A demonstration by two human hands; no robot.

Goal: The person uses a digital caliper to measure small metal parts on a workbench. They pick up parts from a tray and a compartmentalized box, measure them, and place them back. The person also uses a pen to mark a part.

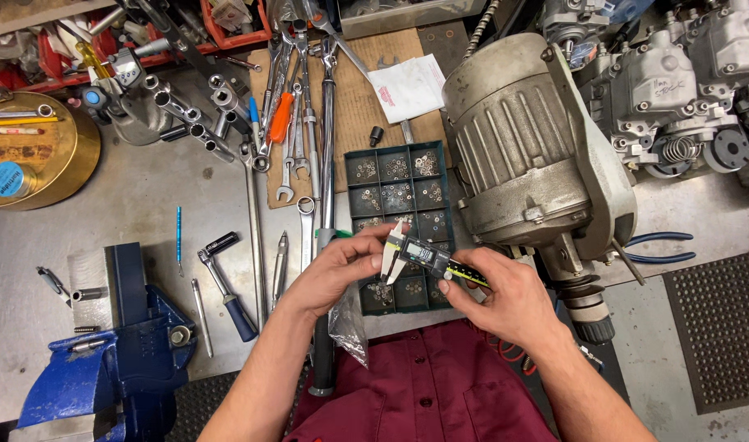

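I grip the digital caliper (419, 256) over the green compartment tray (399, 196) on the surface, my left hand (335, 274) pinching a small part at its jaws, my right hand (505, 295) closed on the beam, thumb ready to slide it snug.

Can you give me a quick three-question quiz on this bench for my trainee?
1. True or false: both hands hold the digital caliper over the green compartment tray.
2. Which thing stands at the bench's near left corner? A) blue vise B) large grey motor C) round brass tin
3. Fill in: the right hand thumb rests by the caliper's ____, while the left hand grips its jaw end.

Key: 1 true; 2 A; 3 display.
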